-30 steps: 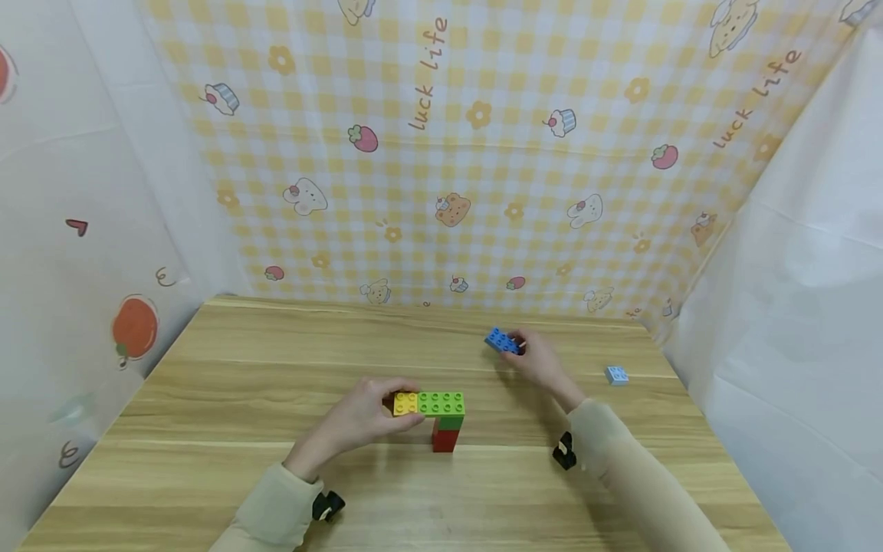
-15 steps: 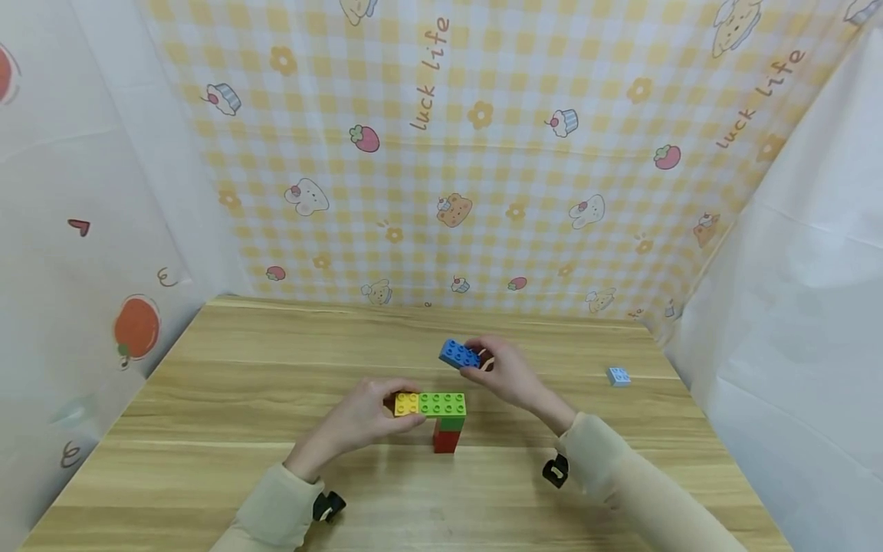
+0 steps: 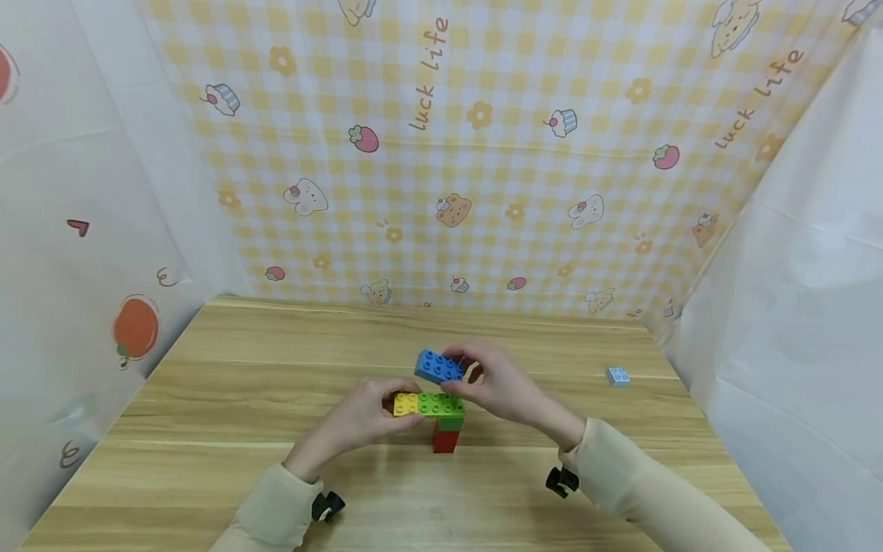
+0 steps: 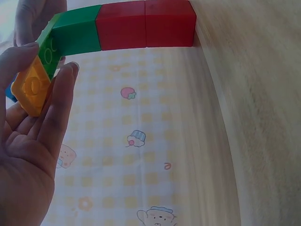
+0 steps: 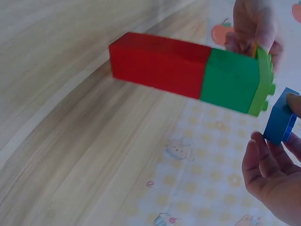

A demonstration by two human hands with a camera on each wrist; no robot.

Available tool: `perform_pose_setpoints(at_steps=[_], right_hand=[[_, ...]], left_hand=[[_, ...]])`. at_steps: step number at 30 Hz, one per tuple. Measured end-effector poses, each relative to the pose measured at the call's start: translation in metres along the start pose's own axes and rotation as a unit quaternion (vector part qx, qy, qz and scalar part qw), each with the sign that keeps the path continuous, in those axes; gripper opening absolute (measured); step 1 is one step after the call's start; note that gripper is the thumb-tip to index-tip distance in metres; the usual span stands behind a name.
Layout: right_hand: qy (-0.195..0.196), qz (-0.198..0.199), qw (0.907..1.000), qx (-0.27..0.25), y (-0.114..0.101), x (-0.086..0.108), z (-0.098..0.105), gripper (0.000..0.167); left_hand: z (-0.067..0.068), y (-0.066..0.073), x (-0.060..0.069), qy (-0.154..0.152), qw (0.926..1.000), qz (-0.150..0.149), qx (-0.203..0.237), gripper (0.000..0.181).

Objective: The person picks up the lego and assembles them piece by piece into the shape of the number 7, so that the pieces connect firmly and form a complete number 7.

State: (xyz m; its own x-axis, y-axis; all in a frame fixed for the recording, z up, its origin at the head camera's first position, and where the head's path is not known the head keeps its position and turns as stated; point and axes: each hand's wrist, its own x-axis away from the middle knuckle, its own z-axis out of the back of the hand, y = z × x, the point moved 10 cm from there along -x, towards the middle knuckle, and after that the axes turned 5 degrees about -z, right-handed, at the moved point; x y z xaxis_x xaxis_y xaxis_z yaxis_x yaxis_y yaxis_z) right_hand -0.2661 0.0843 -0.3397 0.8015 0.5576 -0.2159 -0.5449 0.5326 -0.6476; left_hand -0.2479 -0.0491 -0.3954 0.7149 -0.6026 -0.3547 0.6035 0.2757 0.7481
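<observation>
A stack of two red blocks (image 4: 122, 26) and a dark green block (image 5: 230, 80) stands on the table, topped by a flat light green brick (image 3: 441, 404). A yellow brick (image 3: 405, 404) adjoins the light green one on the left, jutting past the stack. My left hand (image 3: 362, 418) pinches the yellow brick between thumb and fingers. Just above and behind the light green studs, my right hand (image 3: 500, 383) holds a blue brick (image 3: 438, 366), tilted, by its right end. The right wrist view shows a gap between the blue brick (image 5: 281, 120) and the light green studs.
A small light blue brick (image 3: 617, 376) lies at the right of the wooden table (image 3: 290, 345). Behind the table hangs a checked cloth (image 3: 386, 176), with white sheets at both sides.
The right hand has brought the blue brick leftward and nearer, from the back of the table to above the light green brick. The left hand has kept its place.
</observation>
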Motion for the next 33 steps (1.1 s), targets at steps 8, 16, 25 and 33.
perform_pose_setpoints(at_steps=[8, 16, 25, 33], right_hand=[[-0.021, 0.063, 0.9974, 0.029, -0.024, 0.004, -0.008, 0.035], [-0.054, 0.090, 0.9941, 0.028, -0.031, 0.005, -0.019, 0.035], [-0.063, 0.099, 0.9917, 0.052, -0.032, 0.005, -0.025, 0.038], [-0.072, 0.085, 0.9920, 0.059, -0.031, 0.005, -0.033, 0.037]], left_hand=[[-0.002, 0.000, 0.000, -0.001, 0.9992, 0.004, 0.041, 0.039], [-0.003, -0.004, 0.000, -0.003, 0.9982, 0.022, 0.055, 0.035], [-0.005, -0.010, 0.001, -0.002, 0.9952, 0.043, 0.087, 0.040], [-0.007, -0.012, 0.002, -0.004, 0.9871, 0.059, 0.149, 0.040]])
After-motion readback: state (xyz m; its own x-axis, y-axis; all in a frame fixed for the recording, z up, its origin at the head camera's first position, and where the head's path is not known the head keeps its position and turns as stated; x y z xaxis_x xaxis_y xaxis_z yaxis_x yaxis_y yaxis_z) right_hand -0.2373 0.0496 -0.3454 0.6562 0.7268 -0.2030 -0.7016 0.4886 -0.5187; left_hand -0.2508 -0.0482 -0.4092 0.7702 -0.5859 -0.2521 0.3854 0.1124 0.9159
